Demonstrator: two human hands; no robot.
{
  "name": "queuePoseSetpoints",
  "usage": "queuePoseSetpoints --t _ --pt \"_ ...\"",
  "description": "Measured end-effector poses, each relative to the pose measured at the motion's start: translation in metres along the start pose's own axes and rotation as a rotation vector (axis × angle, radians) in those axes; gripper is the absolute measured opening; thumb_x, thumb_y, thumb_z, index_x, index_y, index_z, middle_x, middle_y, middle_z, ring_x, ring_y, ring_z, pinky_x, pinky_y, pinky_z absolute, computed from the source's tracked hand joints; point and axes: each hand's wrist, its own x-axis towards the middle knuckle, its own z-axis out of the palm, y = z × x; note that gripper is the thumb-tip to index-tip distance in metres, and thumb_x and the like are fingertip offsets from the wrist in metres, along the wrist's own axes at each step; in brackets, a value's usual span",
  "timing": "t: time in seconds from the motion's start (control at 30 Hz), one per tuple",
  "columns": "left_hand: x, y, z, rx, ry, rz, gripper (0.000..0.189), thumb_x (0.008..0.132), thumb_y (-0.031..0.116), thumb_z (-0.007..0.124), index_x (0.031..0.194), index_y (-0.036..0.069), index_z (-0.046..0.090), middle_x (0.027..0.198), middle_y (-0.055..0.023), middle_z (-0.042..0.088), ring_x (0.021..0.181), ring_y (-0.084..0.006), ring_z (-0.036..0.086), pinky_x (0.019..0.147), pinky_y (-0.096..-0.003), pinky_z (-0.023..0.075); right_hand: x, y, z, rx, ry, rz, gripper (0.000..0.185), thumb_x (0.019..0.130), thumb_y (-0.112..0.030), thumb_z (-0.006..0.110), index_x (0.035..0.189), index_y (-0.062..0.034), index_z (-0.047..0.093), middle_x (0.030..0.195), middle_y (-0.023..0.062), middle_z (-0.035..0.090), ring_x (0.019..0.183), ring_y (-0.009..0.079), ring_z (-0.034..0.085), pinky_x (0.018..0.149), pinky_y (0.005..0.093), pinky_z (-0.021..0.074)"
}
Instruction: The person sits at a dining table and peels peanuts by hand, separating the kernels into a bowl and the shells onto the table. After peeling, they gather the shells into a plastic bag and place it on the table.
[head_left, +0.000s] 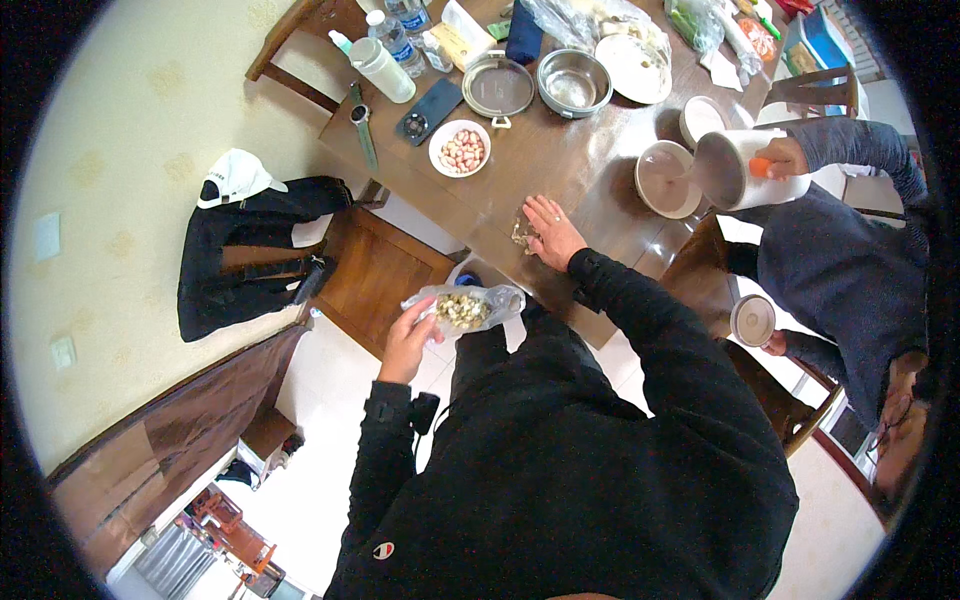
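My left hand (407, 341) grips a clear plastic bag (501, 309) below the table's front edge. Pale broken shells (463, 310), probably peanut shells, fill it, and its mouth lies towards the table. On the wooden tabletop, my right hand (556, 235) rests palm down with the thumb apart from the fingers. Under and beside its thumb lies a small scatter of shell bits (519, 235). Farther back stands a white bowl (435, 148) of shelled pink-and-white peanuts (461, 152).
A person at right tilts a white pot (757, 169) over a bowl of brownish liquid (666, 184), holding a lid (752, 320) low. A steel pot (574, 82), glass lid (499, 86), phone (429, 111), watch (361, 114) and bottles (395, 43) line the back. A wooden chair (390, 270) stands left.
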Motion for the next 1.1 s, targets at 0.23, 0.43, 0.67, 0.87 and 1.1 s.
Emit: queuePoseSetpoints --t 0.23,0.43,0.67,0.87,1.1 --pt "0.074 -0.046 0.014 0.103 -0.182 -0.105 0.042 0.103 0.024 0.056 0.136 -0.003 0.055 0.115 -0.0071 0.065 0.076 -0.0131 0.061 0.072 -0.027 0.0517 -0.002 -0.008 0.007 0.033 0.046 0.036 0.064 0.094 -0.024 0.059 0.149 0.0013 0.037 0.159 0.0191 0.032 0.149 0.0364 0.026 0.124 0.0472 0.0193" --pt "0.114 -0.049 0.031 -0.081 -0.196 -0.208 0.045 0.103 0.026 0.056 0.138 -0.003 0.053 0.116 -0.0072 0.064 0.074 -0.0147 0.062 0.067 -0.0291 0.0531 -0.004 -0.021 0.016 0.061 0.076 0.052 0.063 0.093 -0.023 0.059 0.148 -0.0003 0.038 0.158 0.0187 0.034 0.148 0.0368 0.028 0.123 0.048 0.021" --pt "0.129 -0.047 0.039 -0.137 -0.199 -0.256 0.045 0.103 0.027 0.057 0.139 0.001 0.053 0.124 -0.006 0.063 0.076 -0.0155 0.064 0.07 -0.0298 0.0556 -0.009 -0.037 0.022 0.071 0.062 0.024 0.064 0.092 -0.022 0.06 0.148 -0.0002 0.039 0.158 0.0177 0.035 0.148 0.0367 0.028 0.123 0.0492 0.0209" --pt "0.135 -0.05 0.037 -0.148 -0.208 -0.267 0.044 0.103 0.027 0.055 0.138 0.001 0.053 0.129 -0.0067 0.061 0.076 -0.0159 0.065 0.069 -0.03 0.0561 -0.011 -0.043 0.024 0.105 0.052 0.016 0.067 0.089 -0.024 0.063 0.147 0.0005 0.04 0.157 0.0181 0.036 0.148 0.0369 0.028 0.124 0.0496 0.02" --pt "0.135 -0.052 0.035 -0.197 -0.199 -0.277 0.044 0.103 0.028 0.055 0.139 0.001 0.052 0.13 -0.0078 0.061 0.076 -0.0167 0.065 0.067 -0.0309 0.0569 -0.013 -0.045 0.022 0.177 0.045 0.022 0.072 0.087 -0.024 0.065 0.148 0.0013 0.038 0.157 0.0194 0.036 0.148 0.038 0.028 0.124 0.0497 0.0189"
